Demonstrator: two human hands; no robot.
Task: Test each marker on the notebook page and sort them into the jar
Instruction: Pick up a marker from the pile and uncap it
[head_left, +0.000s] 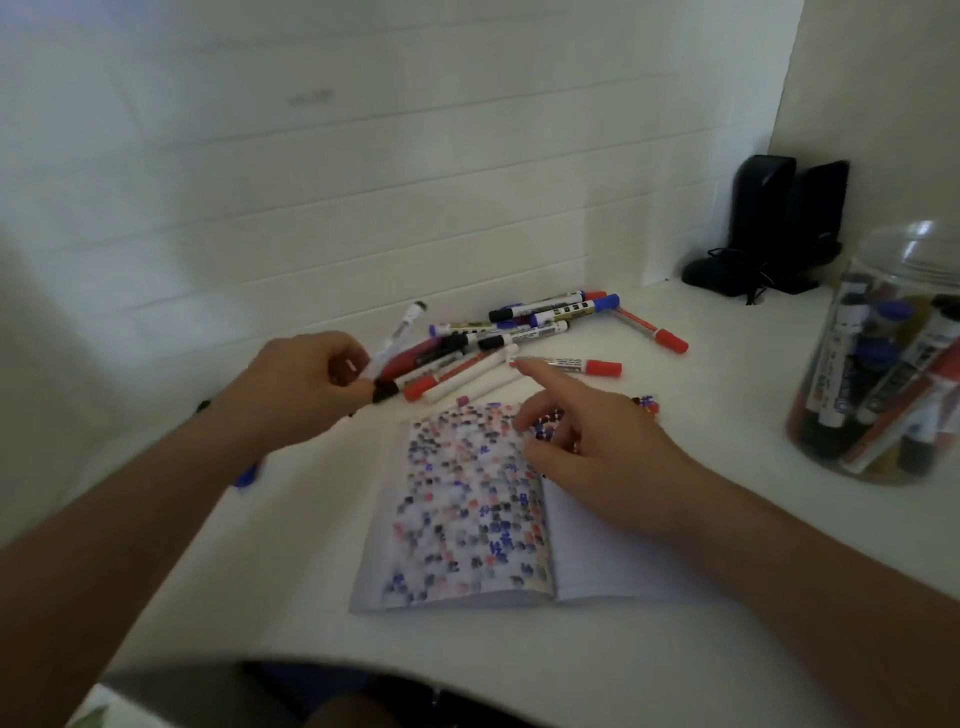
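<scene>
An open notebook (467, 509) lies on the white desk, its left page covered in small red, blue and black marks. Behind it is a pile of markers (524, 332) with red, blue and black caps. My left hand (306, 384) pinches a white marker (397, 338) with a black cap, held tilted above the desk left of the pile. My right hand (597, 441) hovers over the notebook's top right corner, its index finger stretched toward a red-capped marker (576, 365). A clear jar (893, 374) at the right holds several markers.
Two black speakers (779, 223) with cables stand in the back right corner. A white panelled wall runs behind the desk. A blue object (247, 475) shows partly under my left forearm. The desk's front edge (363, 670) is near my body.
</scene>
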